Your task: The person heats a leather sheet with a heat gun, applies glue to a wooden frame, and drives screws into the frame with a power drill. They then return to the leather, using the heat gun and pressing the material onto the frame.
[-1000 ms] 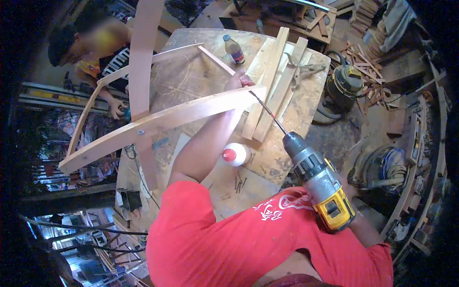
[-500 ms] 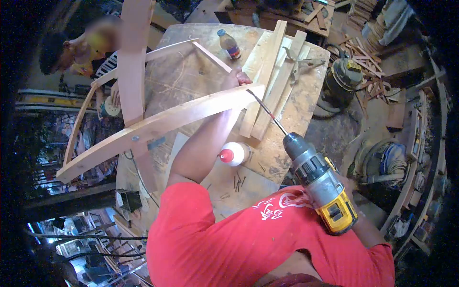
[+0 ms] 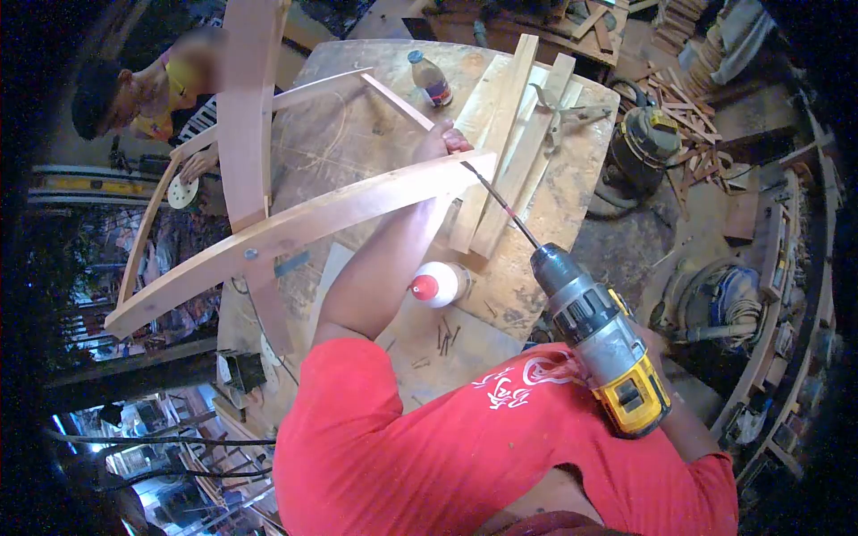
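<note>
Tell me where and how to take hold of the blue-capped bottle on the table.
Grip the bottle around its upper body, just under the cap, coming from above. It appears to stand upright, narrowing toward the cap. A thin wooden bar slants past on the left and boards lie to the right, so a low sideways reach would likely be tighter.

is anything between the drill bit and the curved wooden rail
Nothing visible: the drill bit appears to reach the curved wooden rail near its end. The left hand is behind that end, not in between.
</note>
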### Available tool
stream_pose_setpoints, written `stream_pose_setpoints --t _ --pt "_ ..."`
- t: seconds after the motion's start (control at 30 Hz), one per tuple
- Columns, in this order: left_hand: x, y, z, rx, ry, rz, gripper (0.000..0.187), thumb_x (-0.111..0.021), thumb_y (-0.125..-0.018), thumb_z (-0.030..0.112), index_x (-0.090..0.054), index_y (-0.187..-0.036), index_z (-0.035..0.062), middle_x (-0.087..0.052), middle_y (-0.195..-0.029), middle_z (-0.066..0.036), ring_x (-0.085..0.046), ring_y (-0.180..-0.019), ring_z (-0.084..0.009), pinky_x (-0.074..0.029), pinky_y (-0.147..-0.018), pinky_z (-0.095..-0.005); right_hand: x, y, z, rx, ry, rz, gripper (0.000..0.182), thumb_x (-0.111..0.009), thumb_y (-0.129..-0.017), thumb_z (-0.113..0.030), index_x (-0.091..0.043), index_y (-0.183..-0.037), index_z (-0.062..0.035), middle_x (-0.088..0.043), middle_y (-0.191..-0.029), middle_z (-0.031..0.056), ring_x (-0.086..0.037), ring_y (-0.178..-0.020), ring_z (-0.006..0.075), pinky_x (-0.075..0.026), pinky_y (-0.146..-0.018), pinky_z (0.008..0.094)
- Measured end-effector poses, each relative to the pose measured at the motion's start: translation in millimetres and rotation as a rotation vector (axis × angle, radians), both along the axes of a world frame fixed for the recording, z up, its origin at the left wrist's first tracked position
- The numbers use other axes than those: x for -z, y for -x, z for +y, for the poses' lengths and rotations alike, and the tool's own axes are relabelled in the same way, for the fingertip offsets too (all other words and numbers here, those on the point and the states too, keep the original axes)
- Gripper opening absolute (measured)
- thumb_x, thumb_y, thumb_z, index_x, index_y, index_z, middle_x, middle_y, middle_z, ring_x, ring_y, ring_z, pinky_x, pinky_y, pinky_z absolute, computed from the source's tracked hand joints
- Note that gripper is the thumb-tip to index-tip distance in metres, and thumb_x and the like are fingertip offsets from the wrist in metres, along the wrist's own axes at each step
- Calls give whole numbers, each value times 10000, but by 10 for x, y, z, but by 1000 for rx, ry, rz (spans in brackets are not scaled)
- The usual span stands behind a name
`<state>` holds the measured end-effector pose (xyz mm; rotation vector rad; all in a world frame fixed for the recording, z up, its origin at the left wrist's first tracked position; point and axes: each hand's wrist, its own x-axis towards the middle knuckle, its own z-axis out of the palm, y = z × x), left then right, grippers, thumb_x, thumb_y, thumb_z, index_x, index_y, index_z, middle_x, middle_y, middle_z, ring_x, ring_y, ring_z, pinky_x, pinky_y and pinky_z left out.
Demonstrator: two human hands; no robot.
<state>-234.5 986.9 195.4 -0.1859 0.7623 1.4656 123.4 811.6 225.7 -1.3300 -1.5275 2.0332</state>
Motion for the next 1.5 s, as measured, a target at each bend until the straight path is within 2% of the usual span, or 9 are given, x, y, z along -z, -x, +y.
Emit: stream_pose_setpoints --t 0.7,0.83,1.0,1.13,1.2,1.23,1.27,1.33,1.5 --pt "104 105 -190 411 86 415 388 -460 -893 343 -535 -906 -37 -619 -775 -162 -622 -670 -293 -526 -676 -397 196 -962 408 -110 -1214 -646 349 -559 -880 -282 -547 -1142 -51 -616 -1018 126 -617 -823 285 -531 -648 374" --pt "210 180 -227 506 43 329 303 -472 -903 263 -496 -970 -32 -607 -889 -172 -622 -779 -278 -524 -740 -414 86 -806 957 -135 -676 -458 406 -532 -906 -225 -427 -1269 -76 -487 -1243 101 -492 -1098 229 -417 -944 364" --pt "110 214 -407 511 84 460 382 -424 -953 331 -469 -1160 13 -596 -1016 -171 -591 -962 -274 -486 -862 -411 804 -649 2065 -112 -543 124 355 -590 -849 -203 -521 -1182 -101 -569 -940 40 -540 -839 158 -464 -717 312" --pt "134 491 -520 496 314 506 339 -454 -943 302 -495 -1155 41 -557 -1089 -140 -592 -890 -225 -512 -829 -359 458 -230 2931 -248 -226 -370 347 -567 -865 -276 -505 -1154 -95 -565 -913 29 -540 -791 112 -474 -677 269" --pt "147 628 -637 487 420 820 294 -453 -933 293 -562 -1059 51 -597 -919 -112 -584 -717 -145 -530 -666 -291 791 -151 3387 -308 -336 -301 321 -599 -831 -276 -515 -1081 -93 -570 -870 30 -562 -711 126 -493 -609 298" --pt "216 751 -739 468 432 814 294 -453 -933 293 -562 -1059 51 -597 -919 -112 -584 -717 -145 -530 -666 -291 2041 -243 3633 -113 -999 225 281 -629 -790 -222 -513 -1011 -93 -569 -832 29 -559 -640 137 -489 -546 314" --pt "326 914 -864 505 470 821 239 -456 -925 272 -559 -991 67 -567 -796 -66 -541 -623 -117 -478 -558 -258 899 -64 3667 -199 -248 -33 260 -632 -786 -202 -517 -991 -90 -568 -815 25 -563 -671 136 -491 -584 305" --pt "493 1130 -1133 535 516 831 195 -458 -918 252 -557 -922 84 -537 -673 -19 -497 -528 -90 -426 -451 -224 1232 -50 3991 -596 -666 -368 330 -447 -909 -317 -477 -1150 -94 -497 -1145 100 -437 -1083 253 -338 -981 419" --pt "639 1102 -1607 666 759 1177 250 -478 -875 238 -549 -710 64 -519 -580 -12 -475 -455 -100 -382 -403 -251 808 66 4035 -510 -524 -204 340 -503 -892 -366 -505 -1094 -92 -536 -1023 71 -500 -932 229 -429 -857 384"
